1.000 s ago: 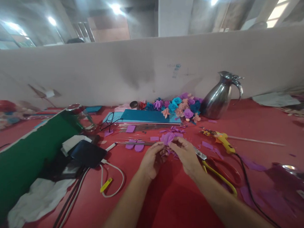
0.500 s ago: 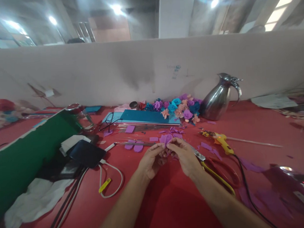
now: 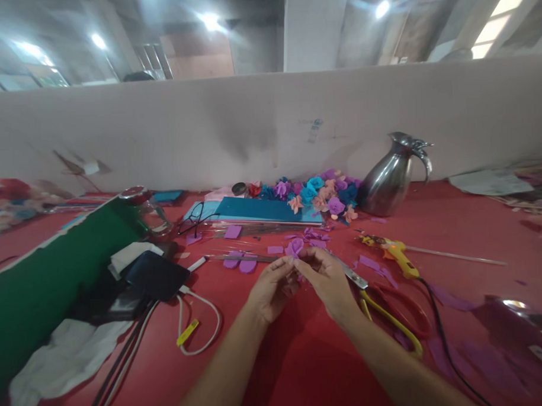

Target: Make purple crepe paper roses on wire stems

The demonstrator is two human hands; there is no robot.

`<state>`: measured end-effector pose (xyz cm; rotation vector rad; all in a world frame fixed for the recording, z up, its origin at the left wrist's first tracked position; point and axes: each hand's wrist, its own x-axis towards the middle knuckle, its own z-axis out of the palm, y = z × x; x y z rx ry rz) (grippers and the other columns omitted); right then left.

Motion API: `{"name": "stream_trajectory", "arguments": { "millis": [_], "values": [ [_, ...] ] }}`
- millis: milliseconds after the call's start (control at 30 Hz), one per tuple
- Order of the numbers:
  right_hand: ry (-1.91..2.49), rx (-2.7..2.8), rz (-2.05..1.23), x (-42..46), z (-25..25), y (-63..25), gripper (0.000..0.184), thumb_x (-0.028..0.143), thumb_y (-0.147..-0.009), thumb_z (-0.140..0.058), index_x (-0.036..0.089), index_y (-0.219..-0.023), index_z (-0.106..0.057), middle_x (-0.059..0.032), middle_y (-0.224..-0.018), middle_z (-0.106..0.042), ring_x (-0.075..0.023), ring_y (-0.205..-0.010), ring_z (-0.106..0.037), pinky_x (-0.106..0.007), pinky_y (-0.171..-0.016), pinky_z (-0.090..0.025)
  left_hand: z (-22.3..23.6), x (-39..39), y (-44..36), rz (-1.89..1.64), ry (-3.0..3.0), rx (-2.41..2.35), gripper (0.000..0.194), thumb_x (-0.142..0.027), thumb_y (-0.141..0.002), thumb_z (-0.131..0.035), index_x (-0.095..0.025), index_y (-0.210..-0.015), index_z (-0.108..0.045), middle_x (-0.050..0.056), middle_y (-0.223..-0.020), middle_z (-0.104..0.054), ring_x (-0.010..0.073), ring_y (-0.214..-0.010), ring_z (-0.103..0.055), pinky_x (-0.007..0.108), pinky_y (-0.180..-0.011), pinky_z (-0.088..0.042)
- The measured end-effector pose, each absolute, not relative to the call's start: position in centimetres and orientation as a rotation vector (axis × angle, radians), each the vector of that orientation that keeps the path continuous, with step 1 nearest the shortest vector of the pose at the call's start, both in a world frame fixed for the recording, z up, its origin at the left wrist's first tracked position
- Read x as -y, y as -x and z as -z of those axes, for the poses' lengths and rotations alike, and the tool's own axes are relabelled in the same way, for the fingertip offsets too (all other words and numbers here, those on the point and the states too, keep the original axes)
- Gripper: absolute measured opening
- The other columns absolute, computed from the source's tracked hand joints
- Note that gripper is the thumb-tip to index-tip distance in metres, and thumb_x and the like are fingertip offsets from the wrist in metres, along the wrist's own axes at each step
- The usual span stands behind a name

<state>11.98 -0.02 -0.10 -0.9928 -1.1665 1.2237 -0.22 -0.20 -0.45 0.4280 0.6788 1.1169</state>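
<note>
A small purple paper flower [image 3: 294,247] is pinched at its base between the fingertips of both hands, above the red table. My left hand [image 3: 274,286] closes on it from the left, thumb and forefinger together. From the other side my right hand [image 3: 324,278] grips the same base, its fingers curled. Just past the hands lie purple paper petals [image 3: 248,263] and thin sticks [image 3: 215,256]. Scissors with red and yellow handles [image 3: 393,317] rest beside my right wrist, their blades partly hidden by that hand.
A yellow glue gun [image 3: 401,259] with a clear glue stick lies at right, its black cord running forward. Behind stand a steel jug [image 3: 386,178] and a heap of paper flowers [image 3: 326,195]. A dark phone [image 3: 155,276], white cable [image 3: 217,317] and green board [image 3: 78,275] occupy the left.
The purple flower has turned slightly in my fingers and looks narrower. My right hand's fingers have shifted a little around its base.
</note>
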Motion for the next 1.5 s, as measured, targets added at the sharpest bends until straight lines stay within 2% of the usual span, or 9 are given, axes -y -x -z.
{"name": "stream_trajectory", "arguments": {
  "millis": [233,467,667,867,967,1167,1500],
  "values": [
    [0.998,1.199,-1.193,0.1,-0.5,-12.1,0.013,0.031,-0.069,-0.073,0.021,-0.074,-0.067,-0.0004,-0.071,-0.067,-0.0158,-0.066,-0.060,-0.029,-0.064,-0.048,0.5,0.2,0.5,-1.124,-0.432,-0.652,0.029,-0.018,-0.051,-0.087,-0.012,-0.067,-0.064,-0.003,-0.058,-0.056,0.0040,-0.053,-0.050,0.014,-0.052,-0.040],
    [1.011,1.119,-1.293,-0.4,-0.6,-12.6,0.015,0.031,-0.063,-0.078,0.022,-0.075,-0.074,-0.0007,-0.076,-0.071,-0.0179,-0.075,-0.063,-0.032,-0.074,-0.048,0.5,0.2,0.4,-1.150,-0.486,-0.677,0.026,-0.021,-0.056,-0.086,-0.013,-0.070,-0.065,-0.003,-0.058,-0.055,0.0036,-0.051,-0.047,0.014,-0.051,-0.039],
    [0.913,0.992,-1.513,-0.5,-0.1,-12.6,0.021,0.036,-0.059,-0.082,0.022,-0.073,-0.074,0.0016,-0.067,-0.067,-0.0133,-0.063,-0.055,-0.029,-0.067,-0.045,0.3,0.4,0.2,-1.179,-0.505,-0.684,0.028,-0.021,-0.053,-0.087,-0.013,-0.068,-0.065,-0.002,-0.062,-0.058,0.0058,-0.057,-0.052,0.016,-0.056,-0.041],
    [1.001,1.165,-1.290,-0.4,-0.2,-12.6,0.021,0.038,-0.065,-0.077,0.021,-0.074,-0.071,0.0004,-0.072,-0.067,-0.0166,-0.071,-0.058,-0.030,-0.071,-0.044,0.7,0.3,0.1,-1.316,-0.616,-0.744,0.024,-0.021,-0.056,-0.085,-0.018,-0.076,-0.071,0.000,-0.077,-0.065,0.0102,-0.072,-0.057,0.022,-0.070,-0.044],
    [1.049,1.192,-1.300,-0.5,-0.2,-12.8,0.023,0.040,-0.066,-0.076,0.020,-0.076,-0.072,-0.0008,-0.075,-0.068,-0.0176,-0.075,-0.058,-0.031,-0.074,-0.044,0.8,0.1,0.3,-1.354,-0.764,-0.830,0.021,-0.021,-0.059,-0.083,-0.018,-0.078,-0.076,0.002,-0.082,-0.067,0.0133,-0.080,-0.057,0.026,-0.081,-0.043],
    [1.001,1.097,-1.504,-1.2,-0.1,-13.6,0.031,0.043,-0.053,-0.085,0.018,-0.066,-0.071,0.0006,-0.066,-0.066,-0.0129,-0.066,-0.054,-0.028,-0.070,-0.041,0.4,0.2,0.5,-1.339,-0.933,-0.930,0.014,-0.024,-0.061,-0.080,-0.020,-0.074,-0.078,0.006,-0.100,-0.065,0.0190,-0.094,-0.055,0.030,-0.086,-0.043],
    [0.978,0.989,-1.706,-0.9,-1.0,-13.4,0.035,0.041,-0.043,-0.089,0.018,-0.057,-0.068,0.0040,-0.057,-0.060,-0.0085,-0.057,-0.048,-0.025,-0.063,-0.038,-0.5,0.1,1.0,-1.309,-1.025,-0.858,0.008,-0.025,-0.063,-0.079,-0.019,-0.067,-0.077,0.008,-0.099,-0.070,0.0216,-0.097,-0.059,0.032,-0.087,-0.045]
  ]
}}
